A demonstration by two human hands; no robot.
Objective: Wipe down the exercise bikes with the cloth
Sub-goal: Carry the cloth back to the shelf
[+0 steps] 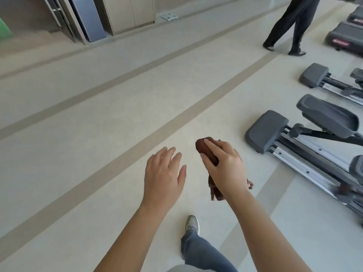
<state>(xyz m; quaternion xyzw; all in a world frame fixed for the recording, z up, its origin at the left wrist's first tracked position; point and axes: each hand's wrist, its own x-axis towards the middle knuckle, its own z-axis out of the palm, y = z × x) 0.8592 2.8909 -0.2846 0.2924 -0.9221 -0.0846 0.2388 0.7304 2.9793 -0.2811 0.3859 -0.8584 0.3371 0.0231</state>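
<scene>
Pale gym floor [98, 124], crossed by two darker stripes, fills most of the frame. One brown cloth [202, 147] sits bunched in the right hand [225, 169] at centre, its fingers [213, 149] clenched round it and a tail hanging below the wrist, likely so it is ready for wiping. The left hand [164, 173] holds nothing, its fingers [172, 154] released and spread, probably for balance. Four machines show along the right edge — the nearest machine [265, 132] lies just right of the cloth, untouched; whether any is a bike I cannot tell. One other person [290, 26] is at upper right.
</scene>
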